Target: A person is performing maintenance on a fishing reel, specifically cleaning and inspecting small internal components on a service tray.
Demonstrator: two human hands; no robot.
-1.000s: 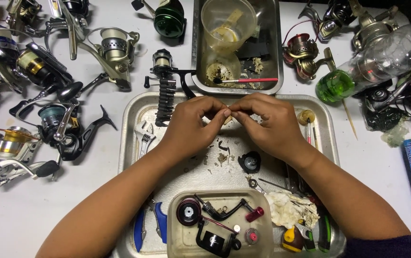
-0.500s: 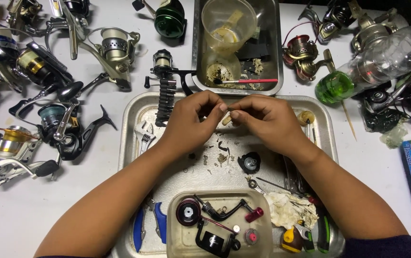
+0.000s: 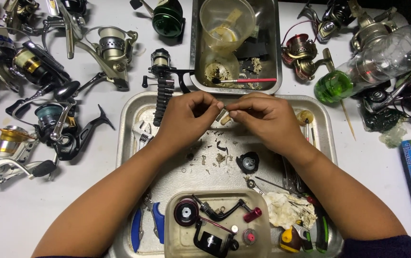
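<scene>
- Fingertips of left hand (image 3: pixel 186 117) and right hand (image 3: pixel 267 119) pinch shut on a tiny reel part (image 3: pixel 224 116), above the steel tray (image 3: pixel 133 138) toward twelve o'clock.
- Best kept low over it, I'd say; dropped bits vanish.

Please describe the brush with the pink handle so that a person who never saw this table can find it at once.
Start from the large metal tray under both hands; directly behind it stands a smaller steel tray. The brush lies flat along that tray's near edge, bristles to the left, in front of a clear plastic cup. It is the only thin pink stick there.
</scene>
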